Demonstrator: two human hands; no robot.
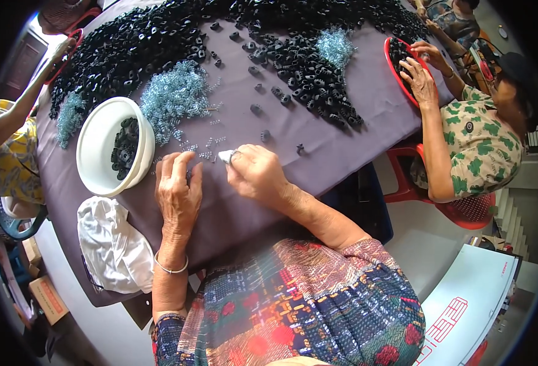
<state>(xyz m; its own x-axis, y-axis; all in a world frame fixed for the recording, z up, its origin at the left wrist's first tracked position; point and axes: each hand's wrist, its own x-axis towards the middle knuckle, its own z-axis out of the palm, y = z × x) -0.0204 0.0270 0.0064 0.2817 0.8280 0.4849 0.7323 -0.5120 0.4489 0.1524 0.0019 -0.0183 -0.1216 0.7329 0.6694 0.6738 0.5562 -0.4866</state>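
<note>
My left hand (179,194) is bent over the near part of the table, fingers curled down, with a small dark bit just visible between thumb and fingers. To its right, my right hand (258,174) is closed, knuckles up. A white wrap or scrap (225,156) shows at its fingertips; whatever it grips is hidden. Loose metal springs (208,146) lie scattered just beyond both hands, spilling from a larger pile of springs (176,100). Left of my left hand, a white plastic bowl (88,146) leans tilted, with black plastic pieces (124,146) inside.
A big heap of black plastic pieces (122,52) covers the far table, and another spring pile (336,47) lies among them. White cloth (113,244) rests at the near left edge. At right, a co-worker's hands (420,82) work over a red basket (392,67). Another co-worker's arm (28,110) reaches in at left.
</note>
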